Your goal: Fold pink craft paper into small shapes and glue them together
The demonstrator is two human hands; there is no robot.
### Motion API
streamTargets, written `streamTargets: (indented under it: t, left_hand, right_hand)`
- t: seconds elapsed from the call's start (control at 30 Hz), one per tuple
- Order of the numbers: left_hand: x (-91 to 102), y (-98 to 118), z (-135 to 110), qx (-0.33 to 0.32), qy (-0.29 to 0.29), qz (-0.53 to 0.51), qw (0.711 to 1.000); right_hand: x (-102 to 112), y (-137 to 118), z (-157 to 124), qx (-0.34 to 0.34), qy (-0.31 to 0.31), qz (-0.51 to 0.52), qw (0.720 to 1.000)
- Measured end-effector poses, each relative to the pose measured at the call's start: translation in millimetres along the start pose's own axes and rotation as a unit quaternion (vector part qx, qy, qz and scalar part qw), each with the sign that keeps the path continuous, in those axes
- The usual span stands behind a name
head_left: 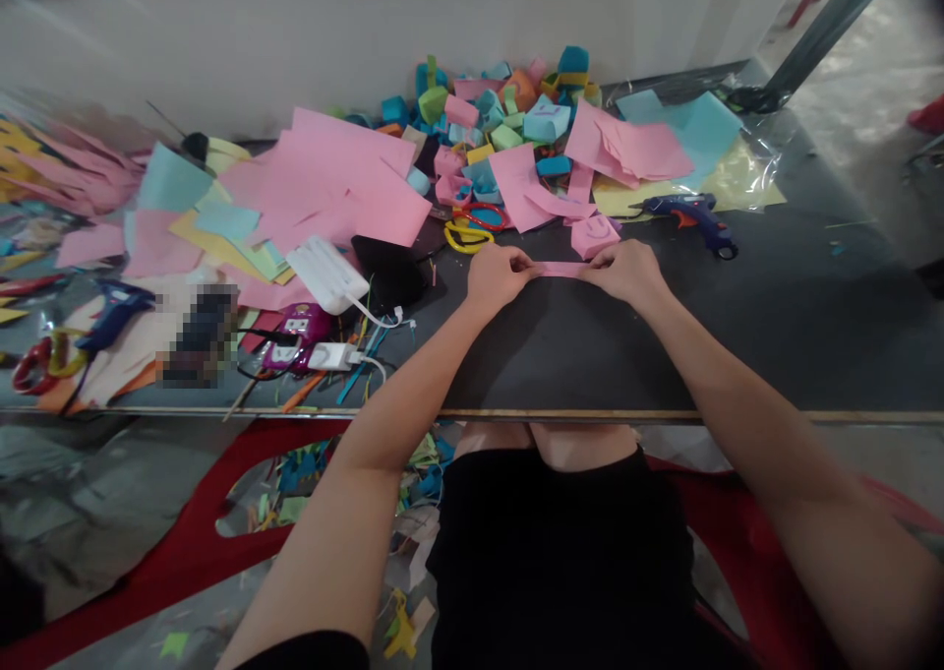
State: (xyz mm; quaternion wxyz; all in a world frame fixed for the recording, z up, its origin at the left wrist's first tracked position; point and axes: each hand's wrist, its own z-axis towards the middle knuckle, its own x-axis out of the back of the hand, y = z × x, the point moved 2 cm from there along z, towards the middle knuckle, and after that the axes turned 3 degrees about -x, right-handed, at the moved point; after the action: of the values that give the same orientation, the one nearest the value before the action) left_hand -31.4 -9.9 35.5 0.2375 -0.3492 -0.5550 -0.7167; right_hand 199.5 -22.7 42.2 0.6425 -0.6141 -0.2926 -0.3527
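Note:
A narrow pink paper strip (561, 270) is stretched level between my hands, just above the dark tabletop. My left hand (501, 274) pinches its left end with the fingers closed. At the other end my right hand (625, 269) grips it between thumb and fingers. Right behind the strip sits a small folded pink paper box (594, 235) with a curved line drawn on it. Scissors with yellow handles (467, 237) lie beyond my left hand, beside a red-handled pair (483, 217). A blue glue gun (689, 215) rests beyond my right hand.
Many coloured paper boxes (546, 119) are heaped against the wall. Large pink sheets (331, 178) spread to the left, near a white power bank (326, 274), a purple power socket (296, 340) and another blue glue gun (118, 314). The table's front edge (560, 415) runs above my lap.

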Motion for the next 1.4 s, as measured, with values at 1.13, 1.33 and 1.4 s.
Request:
streamTargets:
  t: [1.13, 1.33, 1.4]
  left_hand:
    - [5.9, -10, 0, 0.027, 0.026, -0.006, 0.999]
    - [-2.8, 0, -9, 0.026, 0.034, 0.014, 0.999]
    - [-7.0, 4, -11, 0.016, 0.042, 0.023, 0.999]
  right_hand:
    - [-3, -19, -28, 0.261, -0.062, -0.164, 0.949]
    - [1, -36, -43, 0.272, 0.006, -0.220, 0.937]
    - [-2, -39, -49, 0.283, 0.015, -0.226, 0.932]
